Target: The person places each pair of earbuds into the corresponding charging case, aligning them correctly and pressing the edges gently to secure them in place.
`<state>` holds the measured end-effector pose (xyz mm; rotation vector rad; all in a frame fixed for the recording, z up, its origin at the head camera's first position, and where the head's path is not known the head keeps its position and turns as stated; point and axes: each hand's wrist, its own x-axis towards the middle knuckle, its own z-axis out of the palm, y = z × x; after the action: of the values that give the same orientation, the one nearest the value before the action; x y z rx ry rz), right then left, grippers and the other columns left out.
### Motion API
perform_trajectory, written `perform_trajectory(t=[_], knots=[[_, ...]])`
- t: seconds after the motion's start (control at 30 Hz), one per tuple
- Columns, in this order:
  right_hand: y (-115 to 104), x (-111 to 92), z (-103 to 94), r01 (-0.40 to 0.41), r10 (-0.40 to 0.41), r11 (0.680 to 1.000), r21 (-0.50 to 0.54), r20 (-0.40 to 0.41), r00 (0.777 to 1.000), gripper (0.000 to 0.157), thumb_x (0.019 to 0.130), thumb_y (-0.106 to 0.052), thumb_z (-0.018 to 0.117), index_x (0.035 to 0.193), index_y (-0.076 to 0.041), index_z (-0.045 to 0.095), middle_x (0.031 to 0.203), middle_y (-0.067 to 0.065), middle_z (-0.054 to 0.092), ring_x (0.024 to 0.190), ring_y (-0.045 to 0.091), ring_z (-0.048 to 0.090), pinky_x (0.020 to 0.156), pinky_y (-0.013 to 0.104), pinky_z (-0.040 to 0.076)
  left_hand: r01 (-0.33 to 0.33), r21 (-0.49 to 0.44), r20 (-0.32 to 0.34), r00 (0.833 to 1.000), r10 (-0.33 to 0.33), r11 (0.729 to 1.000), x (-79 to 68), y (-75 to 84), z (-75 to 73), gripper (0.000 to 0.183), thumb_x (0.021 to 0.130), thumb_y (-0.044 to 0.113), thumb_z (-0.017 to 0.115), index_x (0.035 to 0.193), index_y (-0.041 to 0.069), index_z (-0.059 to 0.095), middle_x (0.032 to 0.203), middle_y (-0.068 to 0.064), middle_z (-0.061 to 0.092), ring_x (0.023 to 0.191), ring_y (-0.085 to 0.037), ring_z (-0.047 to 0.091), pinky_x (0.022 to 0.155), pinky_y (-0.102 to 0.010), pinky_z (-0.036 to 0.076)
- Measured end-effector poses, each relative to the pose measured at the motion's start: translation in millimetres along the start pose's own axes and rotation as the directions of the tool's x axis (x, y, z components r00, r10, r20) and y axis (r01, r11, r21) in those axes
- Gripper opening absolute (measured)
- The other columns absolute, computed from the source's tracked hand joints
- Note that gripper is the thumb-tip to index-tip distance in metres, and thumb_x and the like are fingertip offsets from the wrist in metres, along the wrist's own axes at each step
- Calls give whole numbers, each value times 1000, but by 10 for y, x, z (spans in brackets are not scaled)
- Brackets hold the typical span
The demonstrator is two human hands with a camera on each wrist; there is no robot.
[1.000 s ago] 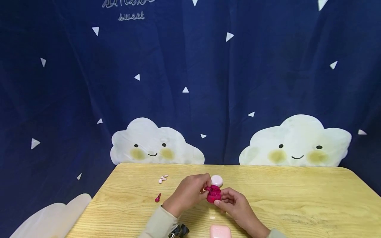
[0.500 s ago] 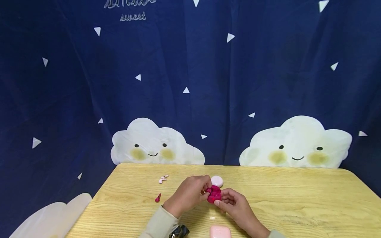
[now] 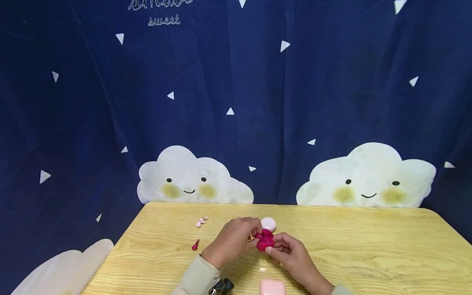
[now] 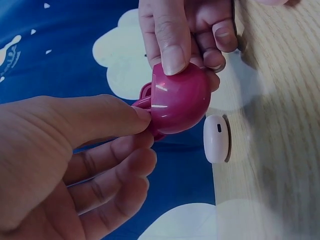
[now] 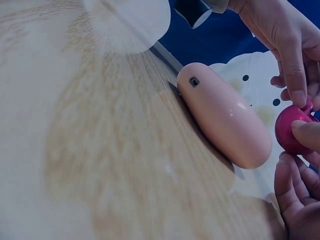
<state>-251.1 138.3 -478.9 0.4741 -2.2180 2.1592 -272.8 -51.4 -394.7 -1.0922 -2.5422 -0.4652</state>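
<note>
My right hand (image 3: 295, 256) grips an open magenta earbud case (image 3: 266, 245) above the table, its thumb on the front of the rounded shell. From the left, my left hand (image 3: 234, 238) reaches to the case's opening and pinches a magenta earbud (image 4: 143, 102) between thumb and fingers. Much of that earbud is hidden by the thumb and the case. In the left wrist view the shell (image 4: 181, 100) shows from outside, with the right thumb pressed on it. A second magenta earbud (image 3: 195, 245) lies on the table left of my left hand.
Two pale pink earbuds (image 3: 202, 222) lie at the back left of the wooden table (image 3: 368, 246). A round pale pink case (image 3: 268, 224) sits just behind the hands. Another pink case (image 3: 273, 287) stands at the near edge. A blue curtain (image 3: 236, 73) hangs behind.
The left fingertips and the pinched earbud have shifted slightly at the case's opening. The right hand keeps its grip, and the things on the table have stayed put.
</note>
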Motion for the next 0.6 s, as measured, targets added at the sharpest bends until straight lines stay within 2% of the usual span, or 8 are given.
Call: perform_trajectory(t=[0.6], knots=[[-7, 4, 3, -28, 28, 1000, -12, -16, 999, 27, 79, -14, 68, 98, 2, 57, 87, 19, 61, 69, 13, 59, 58, 32, 52, -19, 28, -1, 1000, 19, 999, -2, -1, -9, 17, 72, 19, 74, 81, 20, 59, 70, 12, 53, 60, 4, 43, 51, -11, 33]])
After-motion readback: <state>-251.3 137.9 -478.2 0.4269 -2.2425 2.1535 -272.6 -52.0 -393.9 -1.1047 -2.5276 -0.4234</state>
